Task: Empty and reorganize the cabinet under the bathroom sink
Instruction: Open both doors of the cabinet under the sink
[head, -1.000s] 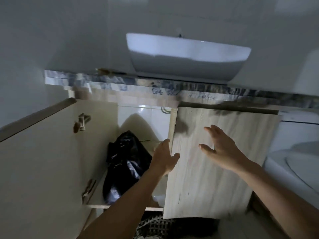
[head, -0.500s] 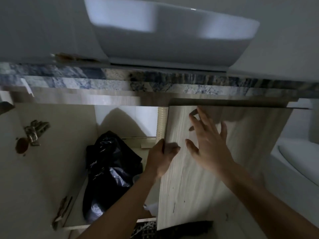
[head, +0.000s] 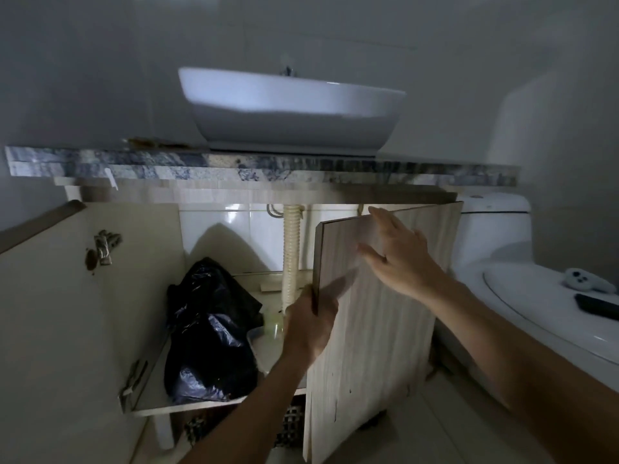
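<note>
Cabinet (head: 110, 296) under the sink (head: 291, 108) stands with its left door (head: 50, 329) swung wide toward me and its right door (head: 375, 329) part open, angled out from the frame. My left hand (head: 311, 323) grips the free edge of the right door, thumb laid across its front face and fingers (head: 303, 296) curled round behind the edge. My right hand (head: 398, 259) lies flat against the upper front of that door, fingers (head: 385, 219) straight and spread, holding nothing.

Inside, on the cabinet floor, a black bag (head: 211, 329) sits slumped toward the left and front, crumpled and shiny. Behind and to its right a pale ribbed pipe (head: 290, 256) drops from the top of the cabinet to the floor, against the white tiled back wall. Just beside the pipe's foot there is something pale and greenish, too dim for me to tell what.

Two rusty hinges (head: 104, 246) show on the inside of the left door, one high and one low. Above the cabinet runs the marbled counter (head: 167, 165), with the white sink on it. To the right stands a toilet (head: 522, 296), lid down, with a white controller (head: 586, 281) and a dark flat object (head: 599, 304) lying on the lid.
</note>
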